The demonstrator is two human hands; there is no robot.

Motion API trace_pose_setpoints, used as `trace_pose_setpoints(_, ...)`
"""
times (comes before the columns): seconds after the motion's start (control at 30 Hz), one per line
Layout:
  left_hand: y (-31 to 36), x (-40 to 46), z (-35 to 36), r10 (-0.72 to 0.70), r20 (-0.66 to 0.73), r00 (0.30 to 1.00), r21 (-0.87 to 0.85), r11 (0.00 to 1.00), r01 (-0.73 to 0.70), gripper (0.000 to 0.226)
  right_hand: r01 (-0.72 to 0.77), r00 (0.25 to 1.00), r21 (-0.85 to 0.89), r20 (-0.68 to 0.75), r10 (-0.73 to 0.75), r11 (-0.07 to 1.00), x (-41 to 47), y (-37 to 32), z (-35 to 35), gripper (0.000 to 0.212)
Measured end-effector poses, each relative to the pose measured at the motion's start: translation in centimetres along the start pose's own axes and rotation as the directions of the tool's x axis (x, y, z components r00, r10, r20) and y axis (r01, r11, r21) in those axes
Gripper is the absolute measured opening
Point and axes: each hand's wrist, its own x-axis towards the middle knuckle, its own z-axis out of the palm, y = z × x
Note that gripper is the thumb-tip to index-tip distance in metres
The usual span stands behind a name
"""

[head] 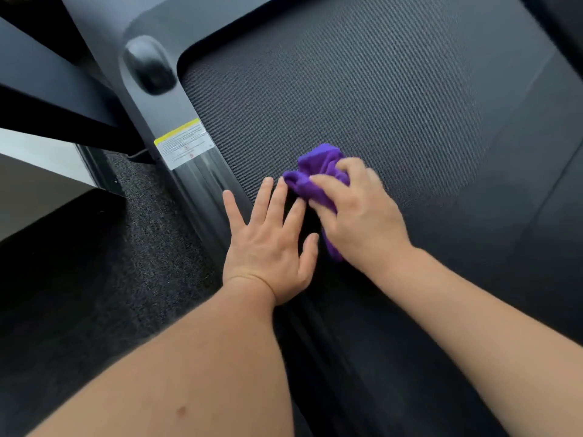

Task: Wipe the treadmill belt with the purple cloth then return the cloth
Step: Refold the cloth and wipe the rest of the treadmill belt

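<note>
The purple cloth [318, 181] lies bunched on the treadmill belt [394, 105], near the belt's left edge, and it is pressed down there by the right hand [362, 216]. This hand is curled over the cloth, with its fingers [328, 184] bent on top of the fabric and gripping it; a fold of the cloth also comes out below the palm, on the side toward the other hand. The left hand [268, 244] is just beside it, flat and open, fingers spread, holding nothing. It rests partly on the belt and partly on the dark side rail [202, 181] that runs along the belt. On this rail, further up, there is a warning label [184, 145] with a yellow strip, and above it a rounded black cap [150, 66]. Left of the rail is dark carpet [142, 231].
</note>
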Motion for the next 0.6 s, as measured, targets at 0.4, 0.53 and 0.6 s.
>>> trace_pose_setpoints(0.4,-0.1,0.1,0.2,-0.147,-0.065,0.987,-0.044,0.988,0.145,0.077,-0.089,0.993,-0.114,-0.083,0.080,0.989,3.5,-0.3,0.4,0.028)
trace_pose_setpoints(0.53,-0.1,0.0,0.2,-0.251,-0.069,0.965,-0.071,0.967,0.246,0.081,-0.001,1.000,-0.099,-0.028,-0.001,0.995,2.2,-1.3,0.6,0.027)
trace_pose_setpoints(0.6,0.0,0.1,0.2,-0.253,-0.056,0.966,-0.054,0.967,0.250,0.081,-0.044,0.999,-0.097,-0.029,0.042,0.994,2.2,-0.8,-0.1,0.028)
